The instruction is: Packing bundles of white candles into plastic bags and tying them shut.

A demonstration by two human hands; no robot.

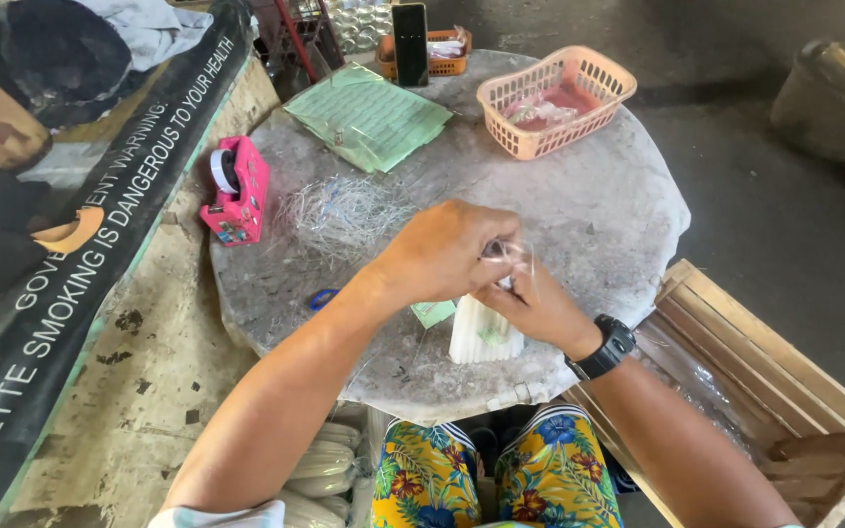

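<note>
My left hand and my right hand meet over the near part of a round stone table. Together they grip the clear top of a small plastic bag filled with pale white sticks, which stands upright on the table. The left fingers pinch the bag's neck from above; the right hand, with a black watch on its wrist, holds it from the side. A small green paper slip lies just left of the bag.
A heap of thin wire ties, a pink tape dispenser, green paper sheets, a peach basket, an orange basket and a black phone sit on the table. A wooden crate stands at right.
</note>
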